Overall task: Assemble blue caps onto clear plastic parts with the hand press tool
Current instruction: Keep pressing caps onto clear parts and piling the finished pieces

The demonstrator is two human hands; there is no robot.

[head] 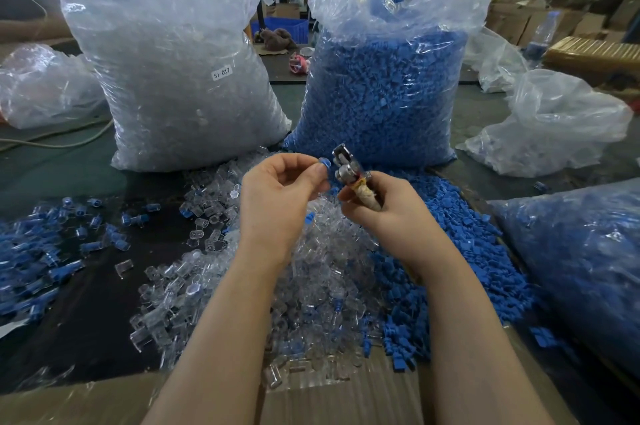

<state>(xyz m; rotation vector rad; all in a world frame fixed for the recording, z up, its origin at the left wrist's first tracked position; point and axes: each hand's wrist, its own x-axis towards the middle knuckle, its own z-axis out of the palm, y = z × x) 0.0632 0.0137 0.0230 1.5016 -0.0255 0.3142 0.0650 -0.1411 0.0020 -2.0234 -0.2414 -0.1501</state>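
The left hand (280, 182) pinches a blue cap (324, 162) between thumb and fingertips, lifted above the middle of the bench (62, 165). Whether a clear part sits under the cap I cannot tell; the fingers hide it. The right hand (384, 203) has its grip clenched round the wrapped handle of the hand press tool (348, 168), whose metal head points up and to the left, just beside the cap but not clearly touching it.

Below the hands lies a heap of clear parts (311, 272), and to its right a heap of loose blue caps (460, 227). On the near left, capped pieces (38, 251) are spread over the dark bench. Far behind stand a tall bag of clear parts (180, 71) on the left and a bag of blue caps (384, 88) on the right.

The step in hand looks like loading: bringing the cap to the head of the tool. The next move likely calls for seating the piece squarely in the tool's head, then squeezing the handle to press the cap home. A tilted cap could jam or slip out, so the alignment wants care.
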